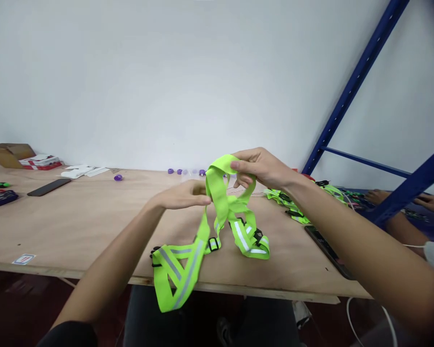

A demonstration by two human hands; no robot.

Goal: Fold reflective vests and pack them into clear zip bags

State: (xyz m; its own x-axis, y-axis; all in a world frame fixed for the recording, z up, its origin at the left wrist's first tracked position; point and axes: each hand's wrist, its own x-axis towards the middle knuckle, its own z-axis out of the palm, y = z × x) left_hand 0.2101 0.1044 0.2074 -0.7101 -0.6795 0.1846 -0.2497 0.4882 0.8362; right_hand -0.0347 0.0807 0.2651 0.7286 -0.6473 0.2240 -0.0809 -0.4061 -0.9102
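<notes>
A neon-yellow reflective vest made of elastic straps [222,193] hangs from my hands over the table. My right hand [258,166] pinches the top of a strap loop between thumb and fingers. On the other side, my left hand [183,194] is closed at the edge of the same strap, its fingertips partly hidden behind it. Grey reflective stripes and black buckles show on the lower straps. One part rests bunched on the tabletop, while a left section droops past the table's front edge.
More neon straps [292,205] lie at the right, near a phone [325,248]. Blue metal framing [350,86] rises there, with another person's hands [432,202] beyond. At left are a dark flat slab [49,187], a cardboard box [9,155] and a purple piece [118,178].
</notes>
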